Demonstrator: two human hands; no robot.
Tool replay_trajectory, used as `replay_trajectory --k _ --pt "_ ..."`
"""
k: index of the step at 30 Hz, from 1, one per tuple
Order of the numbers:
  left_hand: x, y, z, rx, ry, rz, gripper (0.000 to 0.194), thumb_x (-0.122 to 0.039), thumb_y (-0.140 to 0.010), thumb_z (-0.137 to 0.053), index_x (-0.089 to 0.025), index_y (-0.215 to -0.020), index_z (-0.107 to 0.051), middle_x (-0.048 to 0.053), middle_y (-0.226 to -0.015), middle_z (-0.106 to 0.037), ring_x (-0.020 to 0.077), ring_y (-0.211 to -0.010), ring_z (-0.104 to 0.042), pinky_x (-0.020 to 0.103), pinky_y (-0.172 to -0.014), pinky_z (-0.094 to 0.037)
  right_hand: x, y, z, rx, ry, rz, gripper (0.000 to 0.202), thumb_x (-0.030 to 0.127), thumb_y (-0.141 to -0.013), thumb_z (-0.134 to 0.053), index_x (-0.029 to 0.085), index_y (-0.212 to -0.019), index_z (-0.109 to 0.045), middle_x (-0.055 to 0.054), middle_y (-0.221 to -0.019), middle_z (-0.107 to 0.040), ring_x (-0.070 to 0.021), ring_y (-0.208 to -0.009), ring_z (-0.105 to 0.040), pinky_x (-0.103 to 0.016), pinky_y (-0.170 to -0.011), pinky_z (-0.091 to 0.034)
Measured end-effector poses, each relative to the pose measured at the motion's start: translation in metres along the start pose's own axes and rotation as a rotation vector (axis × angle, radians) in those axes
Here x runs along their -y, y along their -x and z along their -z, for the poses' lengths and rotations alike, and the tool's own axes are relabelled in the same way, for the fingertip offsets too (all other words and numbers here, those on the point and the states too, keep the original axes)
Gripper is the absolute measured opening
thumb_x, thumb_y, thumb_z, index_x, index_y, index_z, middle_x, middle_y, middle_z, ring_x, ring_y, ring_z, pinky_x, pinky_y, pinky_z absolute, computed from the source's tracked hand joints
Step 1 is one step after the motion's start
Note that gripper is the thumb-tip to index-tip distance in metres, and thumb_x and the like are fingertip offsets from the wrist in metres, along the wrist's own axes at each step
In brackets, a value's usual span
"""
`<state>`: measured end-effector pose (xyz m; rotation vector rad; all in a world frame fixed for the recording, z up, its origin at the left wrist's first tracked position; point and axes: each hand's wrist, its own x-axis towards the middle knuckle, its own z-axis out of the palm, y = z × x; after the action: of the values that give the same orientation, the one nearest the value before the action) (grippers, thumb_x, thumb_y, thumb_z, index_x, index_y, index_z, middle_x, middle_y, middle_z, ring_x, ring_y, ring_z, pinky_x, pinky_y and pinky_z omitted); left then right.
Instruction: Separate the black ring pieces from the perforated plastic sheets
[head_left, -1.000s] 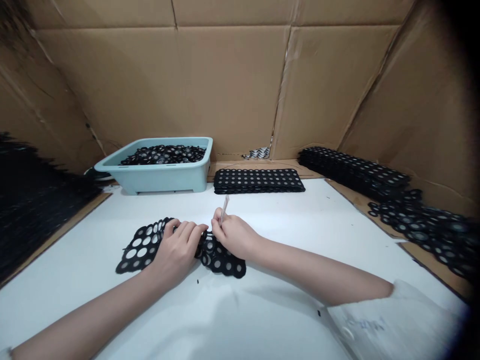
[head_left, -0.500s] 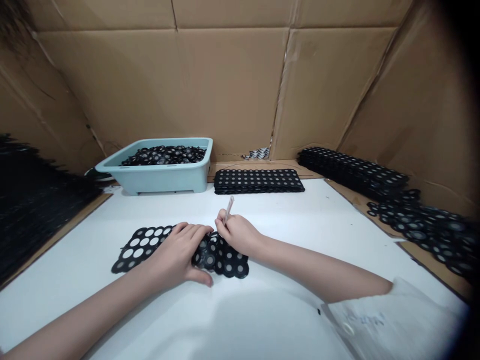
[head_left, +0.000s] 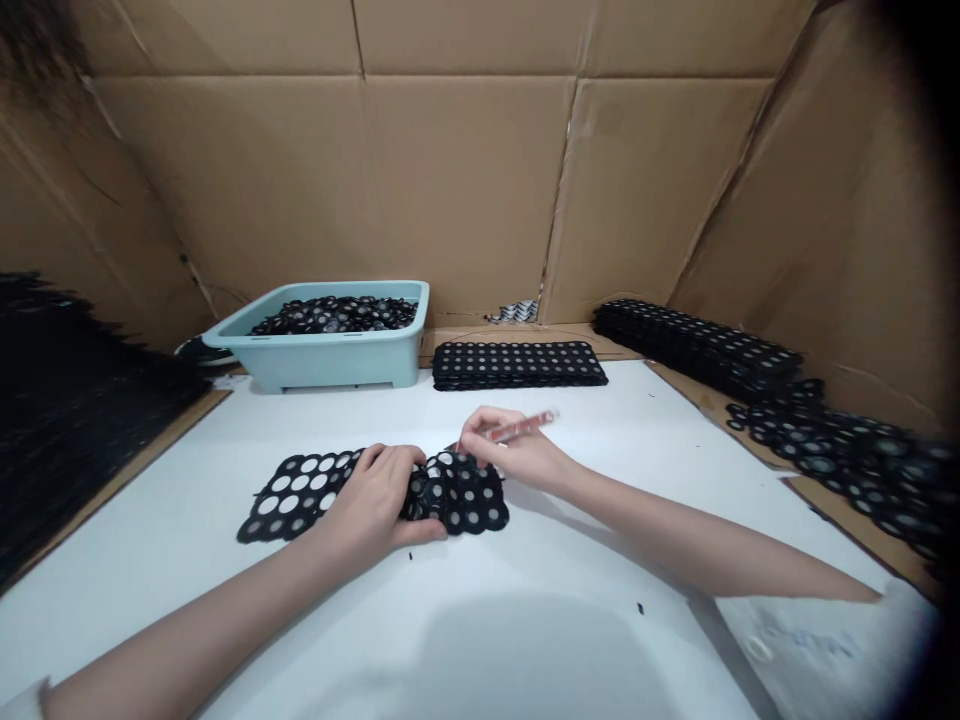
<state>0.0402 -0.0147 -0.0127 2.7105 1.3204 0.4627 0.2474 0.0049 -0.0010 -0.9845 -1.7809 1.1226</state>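
On the white table lies a black sheet of joined rings (head_left: 469,512), with white showing through several round openings on its left part. Its middle is bunched up between the fingers and thumb of my left hand (head_left: 382,500), which presses it to the table. My right hand (head_left: 517,450) is closed round a slim pen-like tool (head_left: 517,427) with reddish marks on its handle. The tool's thin tip points left, at the sheet's far edge just right of my left fingers. Whether the tip touches the sheet I cannot tell.
A pale blue tub (head_left: 337,360) of loose black ring pieces stands at the back left. Beside it is a neat stack of black sheets (head_left: 520,365). More stacked sheets (head_left: 690,345) and loose black pieces (head_left: 847,445) line the right. A dark pile (head_left: 82,400) fills the left edge.
The tool has swung from nearly upright to a low slant, its rear end now pointing right. My right hand has shifted right and slightly up. A small black scrap now shows below my left thumb.
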Motion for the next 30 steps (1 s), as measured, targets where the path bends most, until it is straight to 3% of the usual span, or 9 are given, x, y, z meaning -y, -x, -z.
replay_trajectory --k 5,8,13,20,24,26,28,30 --pt "0.005 -0.001 -0.005 -0.094 -0.024 0.09 0.05 -0.051 -0.066 -0.057 -0.017 -0.101 -0.042 0.007 -0.098 -0.053 0.0273 -0.096 -0.042 0.039 -0.08 -0.037 -0.025 0.019 -0.007 -0.008 -0.308 -0.144 0.013 0.03 -0.077 -0.05 0.019 -0.084 -0.049 -0.003 -0.076 -0.061 -0.0109 -0.061 -0.053 -0.025 -0.057 -0.04" --pt "0.007 -0.001 -0.004 -0.141 -0.061 0.073 0.05 -0.051 -0.066 -0.057 -0.017 -0.1 -0.042 0.007 -0.096 -0.054 0.0269 -0.095 -0.044 0.041 -0.081 -0.036 -0.036 0.018 -0.007 -0.022 -0.371 -0.196 0.015 0.031 -0.074 -0.053 0.019 -0.079 -0.045 -0.003 -0.071 -0.061 -0.0111 -0.059 -0.054 -0.025 -0.057 -0.04" --pt "0.005 -0.001 -0.001 -0.14 -0.114 0.017 0.046 -0.054 -0.067 -0.053 -0.017 -0.093 -0.043 0.006 -0.088 -0.056 0.0245 -0.087 -0.048 0.04 -0.079 -0.036 -0.032 0.018 -0.003 -0.072 -0.121 -0.177 0.017 0.033 -0.076 -0.05 0.019 -0.068 -0.044 -0.002 -0.071 -0.061 -0.0157 -0.074 -0.058 -0.025 -0.06 -0.038" --pt "-0.004 0.0 0.014 0.087 -0.042 0.043 0.047 -0.06 -0.059 -0.056 -0.02 -0.083 -0.047 0.004 -0.082 -0.055 0.0252 -0.081 -0.048 0.037 -0.071 -0.036 -0.03 0.021 -0.007 -0.077 0.085 -0.128 0.019 0.03 -0.078 -0.043 0.019 -0.066 -0.05 -0.004 -0.09 -0.06 -0.017 -0.081 -0.056 -0.028 -0.066 -0.04" --pt "-0.006 -0.006 0.021 0.183 0.028 0.124 0.035 -0.052 -0.079 -0.034 -0.02 -0.079 -0.049 0.003 -0.079 -0.057 0.022 -0.076 -0.052 0.034 -0.067 -0.038 -0.028 0.021 -0.006 -0.083 0.174 -0.053 0.028 0.031 -0.08 -0.042 0.018 -0.058 -0.053 -0.004 -0.099 -0.055 -0.0177 -0.095 -0.05 -0.032 -0.081 -0.037" --pt "-0.009 -0.011 0.018 0.142 0.014 0.182 0.037 -0.049 -0.083 -0.027 -0.019 -0.086 -0.048 0.005 -0.084 -0.058 0.022 -0.078 -0.054 0.035 -0.067 -0.04 -0.027 0.022 -0.006 -0.065 0.212 -0.035 0.029 0.031 -0.081 -0.041 0.019 -0.061 -0.058 -0.004 -0.099 -0.055 -0.0179 -0.1 -0.047 -0.032 -0.085 -0.036" --pt "-0.012 -0.018 0.012 0.041 -0.065 0.186 0.043 -0.05 -0.081 -0.033 -0.016 -0.104 -0.043 0.013 -0.105 -0.054 0.0264 -0.094 -0.051 0.039 -0.075 -0.039 -0.025 0.023 -0.006 -0.051 0.236 -0.017 0.028 0.031 -0.081 -0.041 0.019 -0.065 -0.061 -0.004 -0.1 -0.055 -0.0179 -0.101 -0.045 -0.032 -0.087 -0.035" --pt "-0.015 -0.023 0.005 0.011 -0.14 0.139 0.055 -0.05 -0.078 -0.039 -0.012 -0.116 -0.035 0.018 -0.119 -0.046 0.0306 -0.108 -0.044 0.045 -0.084 -0.034 -0.024 0.024 -0.006 -0.051 0.242 -0.011 0.029 0.032 -0.082 -0.041 0.019 -0.066 -0.062 -0.004 -0.101 -0.055 -0.0176 -0.101 -0.045 -0.032 -0.088 -0.034"
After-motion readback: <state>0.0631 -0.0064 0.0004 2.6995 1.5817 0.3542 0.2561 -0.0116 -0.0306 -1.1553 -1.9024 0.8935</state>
